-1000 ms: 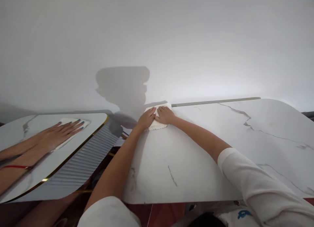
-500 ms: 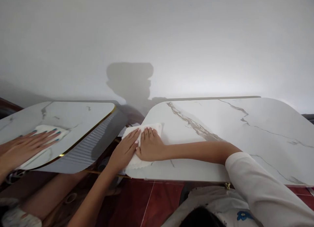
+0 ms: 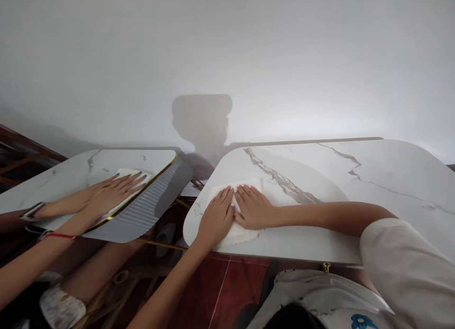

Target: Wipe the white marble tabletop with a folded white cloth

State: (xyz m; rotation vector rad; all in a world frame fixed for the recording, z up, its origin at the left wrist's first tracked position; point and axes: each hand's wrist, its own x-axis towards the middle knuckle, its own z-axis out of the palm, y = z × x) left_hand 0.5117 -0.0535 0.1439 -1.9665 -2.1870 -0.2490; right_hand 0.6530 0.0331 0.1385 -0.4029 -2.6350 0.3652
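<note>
A: Specify the position of the cloth (image 3: 239, 233).
B: Flat on the bench (image 3: 341, 177), toward the rounded left end and near the front edge.

A: Its direction from the hands?
B: Directly beneath both. The left hand (image 3: 218, 217) covers the left portion; the right hand (image 3: 253, 208) covers the right portion.

A: State of the hands?
B: Palms down, fingers extended. Neither is curled around the cloth. The thumb sides are just beside each other.

A: Long axis of the cloth?
B: Cannot be determined; the hands cover the middle.

A: Which hand is nearer the rounded end?
B: The left. The right is nearer the brown vein (image 3: 280, 178), its forearm extending rightward over the bench.
</note>
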